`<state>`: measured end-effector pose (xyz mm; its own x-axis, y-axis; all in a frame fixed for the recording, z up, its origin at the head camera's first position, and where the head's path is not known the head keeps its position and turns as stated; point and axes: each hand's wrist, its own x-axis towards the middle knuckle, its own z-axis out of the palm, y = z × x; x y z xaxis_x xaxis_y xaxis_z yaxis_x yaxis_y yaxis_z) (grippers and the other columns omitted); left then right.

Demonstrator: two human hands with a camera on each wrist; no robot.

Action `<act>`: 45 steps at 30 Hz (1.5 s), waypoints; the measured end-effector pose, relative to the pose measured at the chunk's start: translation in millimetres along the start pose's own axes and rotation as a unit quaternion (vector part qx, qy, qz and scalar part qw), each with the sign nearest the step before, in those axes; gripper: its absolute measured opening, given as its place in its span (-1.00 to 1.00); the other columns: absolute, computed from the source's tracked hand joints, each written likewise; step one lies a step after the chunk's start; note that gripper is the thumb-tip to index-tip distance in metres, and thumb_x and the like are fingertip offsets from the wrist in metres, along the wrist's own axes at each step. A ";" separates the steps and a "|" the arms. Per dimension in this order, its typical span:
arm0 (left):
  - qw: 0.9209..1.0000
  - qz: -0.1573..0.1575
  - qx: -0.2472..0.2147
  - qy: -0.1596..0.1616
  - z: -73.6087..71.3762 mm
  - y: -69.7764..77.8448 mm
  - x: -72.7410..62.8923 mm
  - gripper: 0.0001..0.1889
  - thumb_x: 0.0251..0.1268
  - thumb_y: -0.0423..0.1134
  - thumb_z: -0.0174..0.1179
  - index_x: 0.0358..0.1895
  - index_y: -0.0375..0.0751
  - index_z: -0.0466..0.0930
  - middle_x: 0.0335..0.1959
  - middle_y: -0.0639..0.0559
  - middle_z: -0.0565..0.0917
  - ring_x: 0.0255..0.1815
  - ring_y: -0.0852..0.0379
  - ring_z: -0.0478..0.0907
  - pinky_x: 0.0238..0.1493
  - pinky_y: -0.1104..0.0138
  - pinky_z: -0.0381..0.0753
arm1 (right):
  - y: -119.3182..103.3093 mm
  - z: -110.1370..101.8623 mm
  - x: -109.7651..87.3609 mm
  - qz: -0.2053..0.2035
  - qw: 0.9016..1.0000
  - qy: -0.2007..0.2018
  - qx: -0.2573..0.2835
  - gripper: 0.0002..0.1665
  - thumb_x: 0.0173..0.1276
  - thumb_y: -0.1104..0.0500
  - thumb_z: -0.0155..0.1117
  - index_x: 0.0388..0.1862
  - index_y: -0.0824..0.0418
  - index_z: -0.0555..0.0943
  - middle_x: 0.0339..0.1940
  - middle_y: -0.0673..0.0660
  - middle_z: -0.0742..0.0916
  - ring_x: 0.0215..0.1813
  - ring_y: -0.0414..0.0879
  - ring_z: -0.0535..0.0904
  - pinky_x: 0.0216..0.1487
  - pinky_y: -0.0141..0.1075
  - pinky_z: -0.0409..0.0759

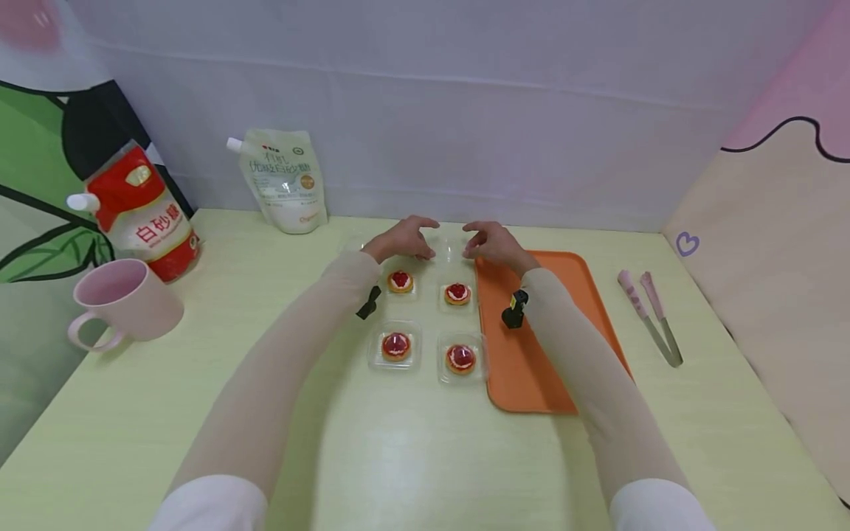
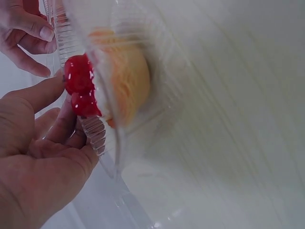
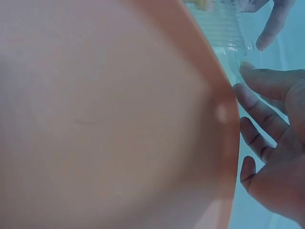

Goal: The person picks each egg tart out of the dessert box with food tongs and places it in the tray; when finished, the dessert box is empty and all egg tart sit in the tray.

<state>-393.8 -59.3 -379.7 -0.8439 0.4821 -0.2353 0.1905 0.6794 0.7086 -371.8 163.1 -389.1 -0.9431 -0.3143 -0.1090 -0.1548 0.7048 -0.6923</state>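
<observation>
Two hands reach to the far side of the table, on either side of an upright clear plastic lid. My left hand has its thumb and fingers spread, fingertips right at the lid's left side. Facing it, my right hand extends loosely bent fingers at the lid's right side, over the tray's far corner. Below the hands, a fruit tart sits in a clear box. Another tart in its clear box overlaps my left hand in the left wrist view; the hand's fingers are partly behind the ridged plastic.
Two nearer tarts sit in clear boxes with their lids over them. An orange tray lies under the right forearm, with tongs farther right. At left stand a pink mug, a red sugar bag and a pale pouch.
</observation>
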 end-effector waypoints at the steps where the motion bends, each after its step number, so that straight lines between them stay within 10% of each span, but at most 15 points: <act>1: 1.000 0.000 0.000 0.000 0.2 -0.2 -0.3 -0.28 0.33 -0.36 0.27 0.53 -0.22 0.20 -0.32 -0.10 0.72 -0.37 0.15 0.56 -0.14 0.30 0.57 | -0.4 0.2 0.7 0.002 1.000 -0.001 -0.004 -0.33 0.37 0.22 0.35 0.43 0.26 0.41 -0.07 0.28 0.72 -0.15 0.04 0.57 -0.17 -0.33 0.50; 28: 0.998 -0.006 0.056 0.009 -4.2 4.4 -13.3 -0.29 0.40 -0.18 0.24 0.54 -0.18 0.16 -0.22 -0.19 0.73 -0.27 0.02 0.65 -0.07 0.26 0.60 | -6.3 4.4 -5.4 0.013 1.000 0.024 -0.002 -0.31 0.36 0.14 0.38 0.42 0.26 0.40 0.08 0.33 0.70 0.03 0.15 0.61 0.06 -0.14 0.58; 45: 0.992 0.105 0.000 0.075 -18.9 0.0 -49.2 -0.36 0.43 -0.15 0.20 0.51 -0.17 0.25 -0.06 -0.35 0.70 -0.04 -0.24 0.66 -0.05 0.14 0.62 | -22.4 -5.6 -27.7 -0.025 0.997 0.077 -0.012 -0.28 0.43 0.05 0.30 0.48 0.23 0.32 0.06 0.31 0.67 0.07 0.16 0.58 0.11 -0.02 0.58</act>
<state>-361.7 -93.5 -355.5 -0.8506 0.5255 0.0194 0.3703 0.5724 0.7316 -343.9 159.6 -366.6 -0.9676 -0.2497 0.0371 -0.2080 0.7057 -0.6773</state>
